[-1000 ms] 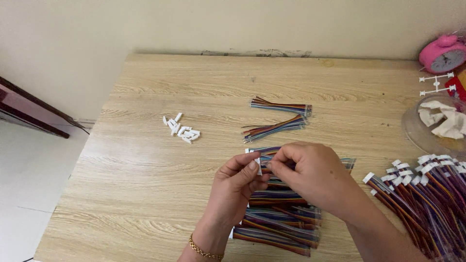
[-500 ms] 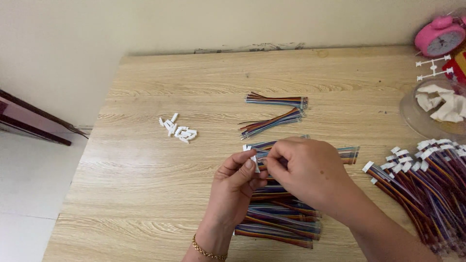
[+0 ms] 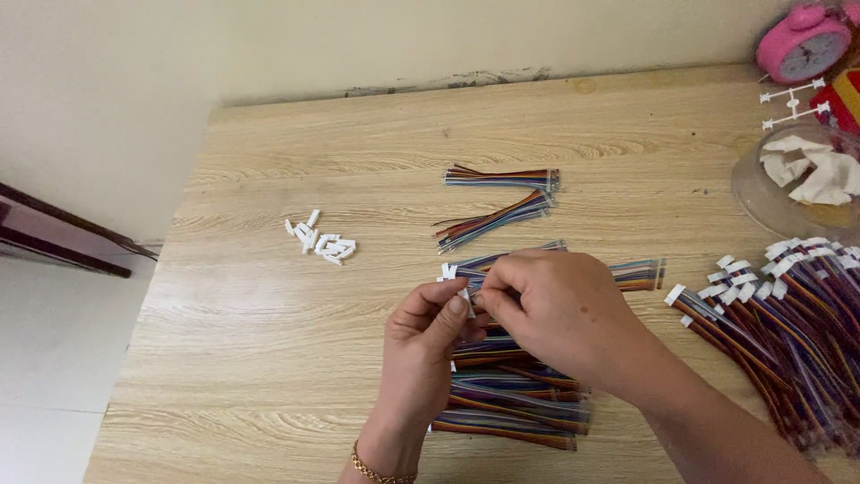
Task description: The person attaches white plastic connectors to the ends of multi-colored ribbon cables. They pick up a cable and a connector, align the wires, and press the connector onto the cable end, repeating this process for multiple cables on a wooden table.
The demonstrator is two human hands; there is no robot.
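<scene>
Both hands have drifted slightly lower over the worktop, where left hand and right hand fingers pinch a light, limp ribbon wire by its small white connector, best gripped there.

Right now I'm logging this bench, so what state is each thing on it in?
Left hand: pinching a small white connector.
Right hand: pinching a wire bundle at that connector.
Wire pile: lying flat under both hands.
Two wire bundles: loose, no connectors visible.
Loose white connectors: scattered, unattached.
Capped wires: heaped, white connectors fitted.
Clear bowl: upright, holds white crumpled bits.
Pink clock: standing.
</scene>
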